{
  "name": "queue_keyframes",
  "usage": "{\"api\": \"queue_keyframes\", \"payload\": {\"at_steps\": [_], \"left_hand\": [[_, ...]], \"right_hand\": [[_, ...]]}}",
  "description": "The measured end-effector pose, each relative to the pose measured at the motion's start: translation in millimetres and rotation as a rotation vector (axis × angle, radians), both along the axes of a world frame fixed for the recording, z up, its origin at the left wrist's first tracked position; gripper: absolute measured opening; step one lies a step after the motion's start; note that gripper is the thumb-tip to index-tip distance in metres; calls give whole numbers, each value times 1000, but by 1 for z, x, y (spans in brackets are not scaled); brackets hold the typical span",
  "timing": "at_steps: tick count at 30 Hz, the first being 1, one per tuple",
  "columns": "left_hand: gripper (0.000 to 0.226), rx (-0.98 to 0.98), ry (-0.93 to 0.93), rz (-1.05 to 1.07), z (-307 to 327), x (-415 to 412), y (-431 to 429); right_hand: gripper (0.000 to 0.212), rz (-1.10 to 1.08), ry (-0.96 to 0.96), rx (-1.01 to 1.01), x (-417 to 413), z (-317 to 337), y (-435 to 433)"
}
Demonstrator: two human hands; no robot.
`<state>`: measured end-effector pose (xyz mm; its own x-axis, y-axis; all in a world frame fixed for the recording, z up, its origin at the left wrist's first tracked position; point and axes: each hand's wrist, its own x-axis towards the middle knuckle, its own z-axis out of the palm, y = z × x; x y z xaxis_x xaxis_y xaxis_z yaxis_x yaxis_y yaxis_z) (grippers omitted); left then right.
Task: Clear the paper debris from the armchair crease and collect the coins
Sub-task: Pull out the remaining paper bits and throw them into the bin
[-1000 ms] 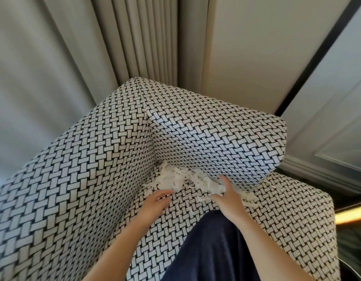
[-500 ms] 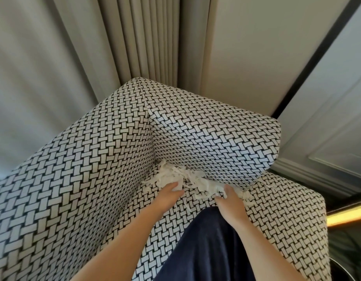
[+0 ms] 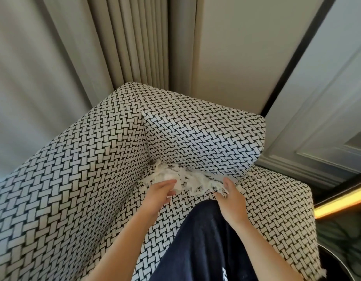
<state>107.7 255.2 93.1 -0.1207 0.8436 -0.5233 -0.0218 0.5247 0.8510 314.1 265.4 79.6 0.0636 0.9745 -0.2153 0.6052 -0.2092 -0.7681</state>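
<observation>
Armchair (image 3: 84,179): black-and-white weave.
Paper shreds (image 3: 187,177): white heap jammed in the armchair's rear crease, by its inner corner.
Left hand (image 3: 161,191): fingers out straight, touching the heap's corner end.
Right hand (image 3: 230,197): far end, thumb up, fingers among shreds; grip unclear.
Hands: apart, heap between.

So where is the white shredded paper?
In the head view, the white shredded paper lies in the crease of the black-and-white woven armchair, between the left hand and right hand.
</observation>
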Motion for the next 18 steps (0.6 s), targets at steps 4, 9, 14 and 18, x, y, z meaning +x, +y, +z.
{"api": "queue_keyframes", "payload": {"at_steps": [4,9,14,18], "left_hand": [[26,71,11,-21,21,2,-2],[25,125,12,-77,46,18,-2],[24,172,-24,-167,68,46,3],[22,215,-56,-250,79,73,10]], "right_hand": [[58,6,7,44,17,15,-9],[54,6,9,101,50,36,-20],[49,-77,74,125,92,54,-32],[49,-181,154,149,127,66,-47]]}}
